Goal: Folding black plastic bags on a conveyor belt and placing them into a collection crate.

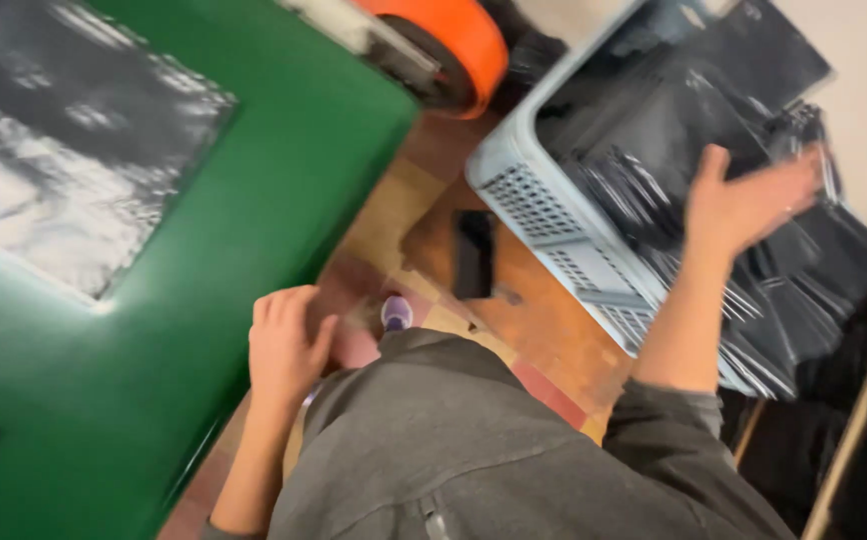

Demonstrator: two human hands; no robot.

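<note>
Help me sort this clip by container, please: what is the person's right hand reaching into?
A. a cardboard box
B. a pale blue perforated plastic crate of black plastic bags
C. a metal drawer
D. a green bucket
B: the right hand lies open on glossy black bags piled in the pale blue crate.

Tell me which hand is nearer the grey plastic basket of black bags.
Right. The right hand is stretched out over the basket, on the black bags inside it. The left hand is well away, curled at the green table edge.
</note>
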